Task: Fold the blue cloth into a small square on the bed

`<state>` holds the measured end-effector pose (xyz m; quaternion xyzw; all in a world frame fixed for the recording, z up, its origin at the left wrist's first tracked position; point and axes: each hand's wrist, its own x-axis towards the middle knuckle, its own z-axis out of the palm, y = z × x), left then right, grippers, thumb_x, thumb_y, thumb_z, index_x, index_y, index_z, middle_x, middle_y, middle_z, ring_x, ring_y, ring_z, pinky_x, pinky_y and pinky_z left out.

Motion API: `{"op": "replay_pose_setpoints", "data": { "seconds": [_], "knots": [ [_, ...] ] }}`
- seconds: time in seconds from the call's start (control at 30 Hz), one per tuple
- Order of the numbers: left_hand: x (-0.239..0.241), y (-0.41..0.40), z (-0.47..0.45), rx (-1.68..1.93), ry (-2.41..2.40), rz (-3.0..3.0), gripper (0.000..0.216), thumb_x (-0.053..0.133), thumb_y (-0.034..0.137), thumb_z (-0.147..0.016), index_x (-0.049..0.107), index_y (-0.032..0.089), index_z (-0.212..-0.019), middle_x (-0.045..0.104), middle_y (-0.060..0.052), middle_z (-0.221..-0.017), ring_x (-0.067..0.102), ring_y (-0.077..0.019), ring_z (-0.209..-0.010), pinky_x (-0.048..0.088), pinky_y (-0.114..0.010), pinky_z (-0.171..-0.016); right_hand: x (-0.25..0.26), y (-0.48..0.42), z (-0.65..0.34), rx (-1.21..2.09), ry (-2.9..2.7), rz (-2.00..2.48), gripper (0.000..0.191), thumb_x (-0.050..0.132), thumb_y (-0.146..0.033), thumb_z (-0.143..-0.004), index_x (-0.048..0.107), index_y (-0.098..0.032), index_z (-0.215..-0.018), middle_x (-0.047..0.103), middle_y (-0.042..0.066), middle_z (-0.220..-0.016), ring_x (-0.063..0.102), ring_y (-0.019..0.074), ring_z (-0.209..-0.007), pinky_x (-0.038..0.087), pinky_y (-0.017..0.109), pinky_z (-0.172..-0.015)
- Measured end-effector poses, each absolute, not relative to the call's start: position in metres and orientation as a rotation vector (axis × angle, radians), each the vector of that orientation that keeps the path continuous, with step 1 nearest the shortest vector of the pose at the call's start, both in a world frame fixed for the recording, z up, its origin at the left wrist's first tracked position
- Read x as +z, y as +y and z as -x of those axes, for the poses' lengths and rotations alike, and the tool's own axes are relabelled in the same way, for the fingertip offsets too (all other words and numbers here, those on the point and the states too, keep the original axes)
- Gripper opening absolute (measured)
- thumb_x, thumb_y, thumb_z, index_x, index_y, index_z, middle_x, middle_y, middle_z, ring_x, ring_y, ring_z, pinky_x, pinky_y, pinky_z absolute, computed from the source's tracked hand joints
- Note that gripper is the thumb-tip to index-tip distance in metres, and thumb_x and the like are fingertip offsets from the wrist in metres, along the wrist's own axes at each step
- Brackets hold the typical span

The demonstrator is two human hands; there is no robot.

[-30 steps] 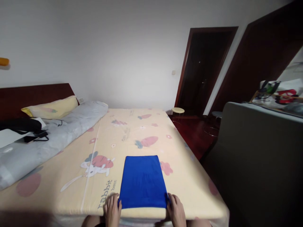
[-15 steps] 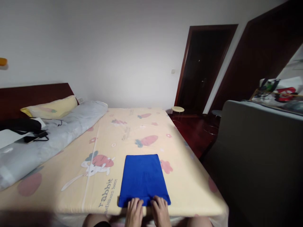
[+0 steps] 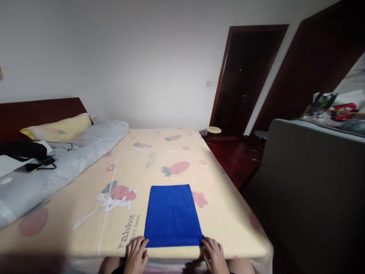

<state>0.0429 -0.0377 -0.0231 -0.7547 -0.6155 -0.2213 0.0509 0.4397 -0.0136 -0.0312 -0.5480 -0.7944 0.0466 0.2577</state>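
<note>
Head view: left hand point(image 3: 136, 254) and right hand point(image 3: 213, 255) rest flat, fingers spread, holding nothing, at the blue cloth point(image 3: 172, 215)'s near corners, 7 and 5 o'clock. Pressing both corners evenly should keep that edge straight.

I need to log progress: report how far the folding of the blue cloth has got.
Done: the blue cloth lies flat as a neat rectangle on the bed sheet. In hand: the left hand and right hand sit at its two near corners. Left: perhaps another fold; nothing shows it put away.
</note>
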Motion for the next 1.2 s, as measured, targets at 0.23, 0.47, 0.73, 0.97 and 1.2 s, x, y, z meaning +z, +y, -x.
{"op": "replay_pose_setpoints", "data": {
  "seconds": [0.23,0.47,0.73,0.97,1.2],
  "knots": [
    [0.009,-0.025,-0.053,-0.657,-2.075,2.401,0.052,0.047,0.005,-0.065,0.065,0.032,-0.106,0.067,0.0,-0.114,0.058,-0.0207,-0.111,0.044,-0.037,-0.094,0.006,0.003,-0.419,0.249,-2.159,1.63,0.042,0.045,-0.004,-0.062,0.061,-0.025,-0.094,0.064,0.004,-0.114,0.054,0.0222,-0.105,0.035,0.036,-0.089],
    [0.016,0.002,-0.041,-0.894,-2.167,2.352,0.029,0.05,0.014,-0.075,0.066,0.03,-0.093,0.073,0.002,-0.089,0.067,-0.0169,-0.087,0.05,-0.029,-0.082,0.021,0.033,-0.421,0.48,-2.021,1.702,0.021,0.043,-0.02,-0.078,0.062,-0.022,-0.086,0.065,0.003,-0.081,0.058,0.021,-0.082,0.04,0.034,-0.079],
    [0.006,0.026,-0.083,-0.767,-2.27,1.86,0.033,0.041,0.013,-0.083,0.065,0.021,-0.103,0.071,-0.006,-0.102,0.064,-0.0228,-0.101,0.047,-0.036,-0.085,0.008,0.049,-0.4,0.269,-1.816,1.684,0.025,0.039,-0.02,-0.085,0.061,-0.022,-0.098,0.063,0.007,-0.091,0.058,0.0222,-0.084,0.043,0.036,-0.078],
    [-0.03,0.017,-0.171,-0.767,-1.923,2.288,0.046,0.046,0.009,-0.075,0.064,0.03,-0.112,0.068,0.0,-0.117,0.06,-0.0199,-0.111,0.043,-0.035,-0.096,0.002,0.026,-0.323,0.251,-2.117,1.356,0.033,0.049,-0.019,-0.082,0.058,-0.031,-0.112,0.065,0.003,-0.109,0.057,0.0225,-0.097,0.042,0.037,-0.085],
    [-0.028,0.009,-0.099,-0.549,-2.031,2.17,0.048,0.045,0.013,-0.078,0.061,0.027,-0.12,0.066,-0.004,-0.123,0.056,-0.0221,-0.114,0.043,-0.038,-0.096,-0.015,0.031,-0.381,0.145,-2.128,1.473,0.043,0.047,-0.013,-0.078,0.057,-0.028,-0.117,0.064,0.004,-0.117,0.057,0.0229,-0.104,0.039,0.037,-0.088]
  ]
}}
